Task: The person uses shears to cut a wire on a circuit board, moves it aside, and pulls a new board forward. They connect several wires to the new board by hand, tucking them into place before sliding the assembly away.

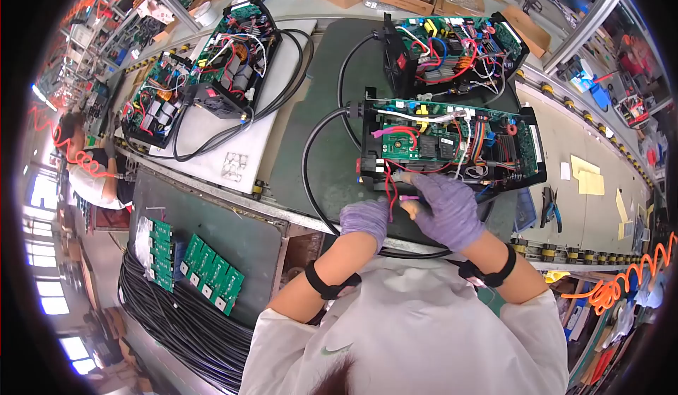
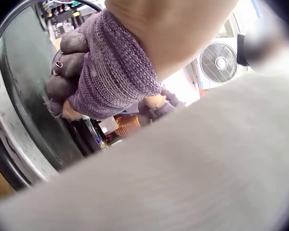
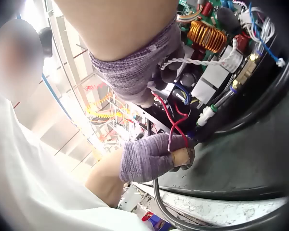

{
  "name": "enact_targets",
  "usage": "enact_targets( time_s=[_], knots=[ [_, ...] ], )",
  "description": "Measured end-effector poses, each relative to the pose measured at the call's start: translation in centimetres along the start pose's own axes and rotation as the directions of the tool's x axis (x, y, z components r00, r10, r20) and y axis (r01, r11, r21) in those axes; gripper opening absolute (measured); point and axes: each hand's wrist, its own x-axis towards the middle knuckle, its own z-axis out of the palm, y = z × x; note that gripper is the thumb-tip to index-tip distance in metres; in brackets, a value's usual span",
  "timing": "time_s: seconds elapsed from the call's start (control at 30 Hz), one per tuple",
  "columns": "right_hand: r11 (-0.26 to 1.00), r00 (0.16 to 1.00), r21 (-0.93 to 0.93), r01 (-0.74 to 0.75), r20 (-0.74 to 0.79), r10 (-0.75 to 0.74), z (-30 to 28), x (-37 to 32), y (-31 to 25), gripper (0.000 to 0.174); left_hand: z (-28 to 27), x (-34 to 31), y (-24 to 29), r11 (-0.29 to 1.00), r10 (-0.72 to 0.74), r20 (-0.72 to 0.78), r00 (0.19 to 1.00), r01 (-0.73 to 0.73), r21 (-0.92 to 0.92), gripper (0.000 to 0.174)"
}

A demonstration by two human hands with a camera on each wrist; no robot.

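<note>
A circuit unit [image 1: 452,144] with a black frame lies nearest the person, its red wires [image 1: 390,183] hanging over the front edge. The gloved left hand [image 1: 366,222] is in front of its left end. In the right wrist view that left hand [image 3: 151,156] pinches red wires [image 3: 176,126] near their lower end. Its curled fingers show in the left wrist view, on the hand [image 2: 98,67]. The gloved right hand [image 1: 448,211] reaches over the unit's front edge, with thumb and fingertips apart beside the red wires; in the right wrist view its fingertips are partly hidden.
Another unit [image 1: 452,56] stands behind, and more units [image 1: 236,56] lie on the left board. A thick black cable [image 1: 305,162] loops left of the near unit. Green boards [image 1: 212,271] and bundled black cable [image 1: 183,338] are lower left; pliers [image 1: 551,210] lie right.
</note>
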Motion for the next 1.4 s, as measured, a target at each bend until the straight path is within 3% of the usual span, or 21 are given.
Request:
enact_targets(
  time_s=[0.03,0.07,0.17,0.2,0.33,0.4,0.43,0.5,0.53,0.63,0.67,0.77,0.8,0.9,0.93,1.03,1.07,1.17,1.2,1.3,1.4],
  knots=[
    [0.997,0.999,-0.055,-0.047,0.016,0.048,0.6,0.2,-0.3,0.043,-0.1,-0.1,-0.1,0.999,0.030,0.037,0.999,-0.029,-0.015,0.021],
    [0.996,0.995,-0.091,-0.018,-0.103,0.009,1.9,0.4,-0.3,0.038,-0.4,-0.3,-0.4,0.998,0.060,0.073,0.995,-0.058,-0.030,0.021],
    [0.975,0.987,-0.155,-0.161,-0.006,0.162,4.5,1.2,-0.4,0.034,-3.1,-2.8,-1.0,0.973,0.223,0.190,0.956,-0.207,-0.102,0.022],
    [0.990,0.992,-0.108,-0.089,-0.103,0.078,4.5,1.8,-0.6,0.025,-3.7,-3.6,-1.4,0.955,0.289,0.228,0.930,-0.264,-0.133,0.022],
    [0.982,0.999,-0.186,-0.041,-0.003,0.042,6.4,1.9,-0.5,0.015,-2.4,-4.2,-3.4,0.900,0.413,0.231,0.881,-0.356,-0.253,0.026],
    [0.941,0.965,-0.335,-0.053,0.226,0.135,7.8,1.0,0.2,0.014,-0.7,-3.3,-3.3,0.903,0.410,0.266,0.873,-0.346,-0.256,0.023],
    [0.912,0.926,-0.408,-0.045,0.327,0.191,7.9,0.8,0.5,0.013,0.9,-2.6,-3.2,0.874,0.459,0.244,0.854,-0.386,-0.295,0.024],
    [0.939,0.932,-0.335,-0.079,0.310,0.189,6.8,0.3,0.6,0.014,4.2,-1.8,-3.0,0.805,0.554,0.196,0.809,-0.462,-0.373,0.024],
    [0.950,0.935,-0.298,-0.092,0.303,0.186,5.8,0.3,0.8,0.014,3.6,-2.3,-3.4,0.711,0.608,0.031,0.793,-0.527,-0.465,0.026],
    [0.993,0.993,-0.056,-0.102,0.058,0.105,2.6,-0.6,1.5,0.021,-1.4,-2.9,-4.0,0.424,0.553,0.042,0.832,-0.238,-0.874,0.031],
    [0.995,0.997,0.071,-0.073,-0.033,0.076,2.9,-1.2,2.8,0.027,-0.1,-2.5,-5.0,0.301,0.437,-0.031,0.899,-0.179,-0.937,0.030],
    [0.979,0.987,0.122,-0.161,0.039,0.158,1.9,-1.5,4.0,0.028,0.1,-0.8,-3.8,0.099,0.006,0.251,0.968,0.249,-0.964,0.033],
    [0.980,0.985,0.102,-0.171,0.030,0.169,2.3,-2.0,4.9,0.028,2.6,0.4,-3.4,0.025,0.015,0.148,0.989,0.148,-0.989,0.032],
    [0.994,0.991,-0.049,-0.099,-0.098,0.094,1.0,-1.8,3.7,0.023,3.4,1.4,-0.4,0.173,0.014,0.077,0.997,0.073,-0.982,0.031],
    [0.994,0.992,-0.067,-0.083,-0.095,0.077,1.0,-1.8,3.7,0.024,3.8,1.6,0.3,0.100,0.035,0.083,0.996,0.079,-0.992,0.034],
    [0.993,0.998,-0.106,-0.050,-0.036,0.046,1.0,-2.4,4.0,0.026,3.7,1.7,1.0,0.109,0.142,0.131,0.981,0.116,-0.987,0.033],
    [0.994,0.999,-0.106,-0.037,0.017,0.039,1.2,-2.6,4.1,0.027,5.6,2.6,1.3,0.062,0.143,-0.037,0.989,-0.046,-0.997,0.030],
    [0.983,0.988,-0.184,-0.005,0.150,0.033,1.3,-2.6,3.2,0.029,6.0,2.5,1.4,0.032,0.120,-0.207,0.971,-0.212,-0.977,0.033],
    [0.977,0.984,-0.215,0.020,0.177,0.019,1.8,-2.5,3.2,0.029,5.9,2.5,1.2,0.173,0.145,-0.305,0.941,-0.328,-0.929,0.039],
    [0.973,0.975,-0.226,0.045,0.223,0.006,1.7,-2.3,3.3,0.026,4.3,2.2,0.0,0.756,0.202,-0.328,0.923,-0.360,-0.548,0.035],
    [0.990,0.988,-0.130,0.052,0.154,-0.032,1.7,-2.4,3.5,0.023,0.8,0.1,-0.6,0.824,0.291,-0.336,0.896,-0.413,-0.387,0.031]
  ],
)
